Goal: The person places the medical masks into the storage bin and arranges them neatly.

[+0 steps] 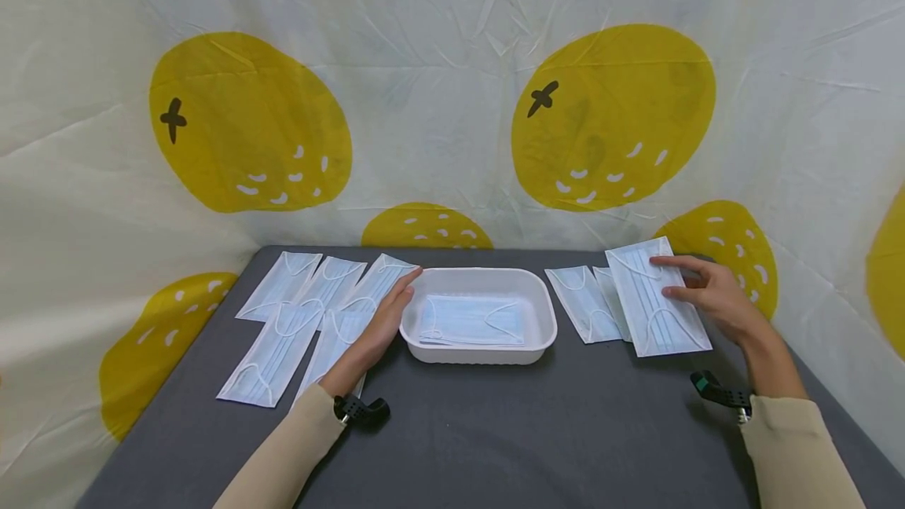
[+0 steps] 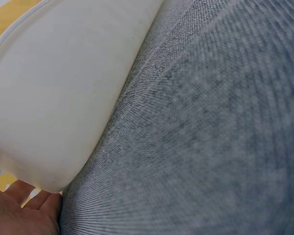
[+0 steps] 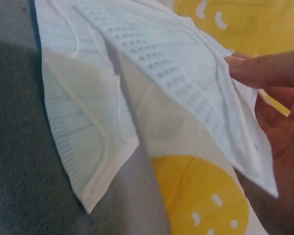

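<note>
My right hand (image 1: 714, 293) pinches a light blue mask (image 1: 652, 301) at the right, raised above the other masks; the right wrist view shows the thumb against the tilted mask (image 3: 186, 73). Beneath and to its left lie more masks (image 1: 583, 301) on the table. The left hand (image 1: 385, 320) rests with fairly straight fingers at the left side of a white tray (image 1: 481, 355). In the left wrist view, the hand (image 2: 27, 210) is at the end of the tray (image 2: 54, 93). Inside the tray lie flat masks (image 1: 470, 319).
Several masks (image 1: 272, 352) are spread on the dark grey table (image 1: 495, 438) left of the tray, some partly behind the left forearm. A white cloth (image 1: 438, 100) with yellow fruit shapes hangs behind the table and at both sides.
</note>
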`<state>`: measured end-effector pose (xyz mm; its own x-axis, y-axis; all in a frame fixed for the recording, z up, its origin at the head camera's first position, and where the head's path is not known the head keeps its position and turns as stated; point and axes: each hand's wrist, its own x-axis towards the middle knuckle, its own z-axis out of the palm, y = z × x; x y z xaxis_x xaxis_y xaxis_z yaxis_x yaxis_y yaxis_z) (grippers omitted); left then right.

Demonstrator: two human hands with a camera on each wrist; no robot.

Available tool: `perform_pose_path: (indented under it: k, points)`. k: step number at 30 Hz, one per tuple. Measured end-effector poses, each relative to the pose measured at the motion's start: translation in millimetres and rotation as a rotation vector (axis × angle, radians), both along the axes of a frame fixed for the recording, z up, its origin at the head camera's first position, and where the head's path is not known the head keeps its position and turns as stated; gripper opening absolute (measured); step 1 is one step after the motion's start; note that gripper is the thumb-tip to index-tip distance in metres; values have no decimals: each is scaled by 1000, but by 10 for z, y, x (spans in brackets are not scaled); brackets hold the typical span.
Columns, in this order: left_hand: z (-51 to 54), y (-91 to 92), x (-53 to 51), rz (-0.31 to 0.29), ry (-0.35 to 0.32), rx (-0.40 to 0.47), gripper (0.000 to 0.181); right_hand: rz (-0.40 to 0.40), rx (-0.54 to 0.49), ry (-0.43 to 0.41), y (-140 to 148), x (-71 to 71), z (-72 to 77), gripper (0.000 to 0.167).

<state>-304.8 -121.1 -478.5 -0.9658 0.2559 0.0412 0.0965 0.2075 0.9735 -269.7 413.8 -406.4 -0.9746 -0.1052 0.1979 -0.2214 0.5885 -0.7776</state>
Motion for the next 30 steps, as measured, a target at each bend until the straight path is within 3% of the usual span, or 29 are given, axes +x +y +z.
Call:
perform_pose_path:
  k: [13,26,30]
  points:
    - [-15,7,-5,7,-5,8,49,23,51,57,-240,-2,173,49]
    - [-11,18,-5,23,13,13,50,129,67,109,-596,-100,322,44]
    - [-14,21,-18,16,25,19,49,149,94,82,-722,-146,410,44]
